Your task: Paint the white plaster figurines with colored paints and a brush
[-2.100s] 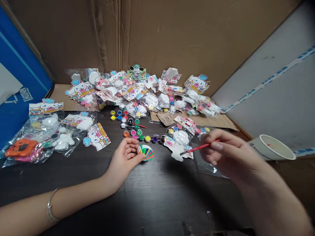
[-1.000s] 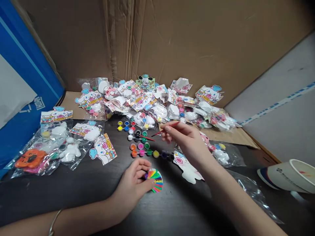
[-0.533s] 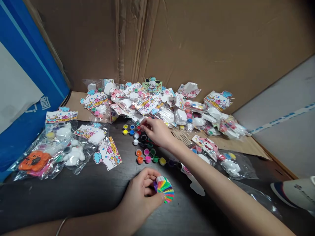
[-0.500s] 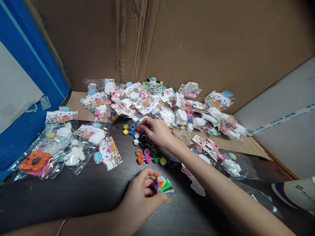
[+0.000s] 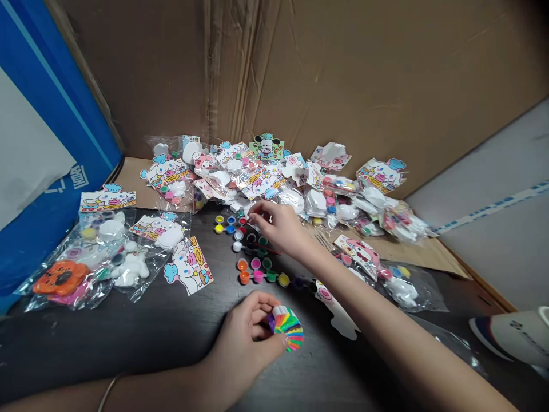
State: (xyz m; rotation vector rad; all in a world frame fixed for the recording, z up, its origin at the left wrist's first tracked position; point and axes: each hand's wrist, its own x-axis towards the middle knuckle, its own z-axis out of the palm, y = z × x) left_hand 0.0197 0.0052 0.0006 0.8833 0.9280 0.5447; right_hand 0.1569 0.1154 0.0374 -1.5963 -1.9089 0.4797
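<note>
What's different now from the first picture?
The right hand moved left and forward to the small round plastic paint pots. Its thin red paintbrush is now too hidden to make out. The view shifted too. The left hand still holds the rainbow-striped, fan-shaped piece.

Illumination is dim and muted, its source out of view. A soft grey sheen marks the dark surface [image 5: 189, 326] beside the left hand [image 5: 246, 340]; a broad, soft-edged shadow falls below the right forearm [image 5: 386, 303]. Small, sharp highlights glint on the clear plastic bags [image 5: 92, 300]. The cardboard [image 5: 364, 74] is evenly lit at mid-height, and the upper right corner darkens to a black blur. Wide-angle distortion stretches the 2 forearms and the cup [image 5: 514, 337] towards the margins; fine print is unresolved.
</note>
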